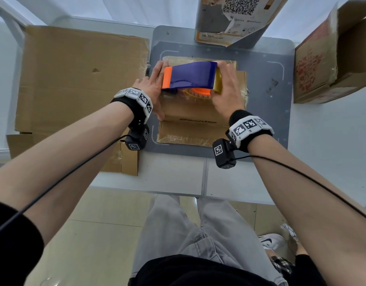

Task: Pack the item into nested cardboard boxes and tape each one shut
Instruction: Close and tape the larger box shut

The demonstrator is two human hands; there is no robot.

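holding the middle of the frame, a small cardboard box [198, 112] sits on a grey mat [266, 112], and both hands work on a blue and orange tape dispenser [188, 76] that rests on the box's top.

the right hand [225, 93] wraps around the right end of the dispenser, by the yellowish tape roll [218, 82]; its fingers curl over the far side and the thumb lies toward the near side, so it grips the tool. the left hand [152, 87] lies at the dispenser's orange left end, fingers stretched along the box's left edge and partly hidden behind the tool. whether those fingers curl onto the dispenser or only press the box cannot be told. the box itself lies under and between both hands, its near flap showing dark printed lettering and shiny tape along the near edge.

both wrists carry black bands with white marker blocks, and thin black cables run back along the forearms.

around it: a large flattened cardboard sheet [79, 85] fills the left of the frame, touching the mat's left side. a printed box with a code pattern [231, 19] stands at the upper middle, on the mat's far edge. an open cardboard box with red print [326, 65] lies on its side at the upper right, well apart from the hands. all of it rests on a white table [174, 176]. grey trousers and a tiled floor show at the bottom of the frame.
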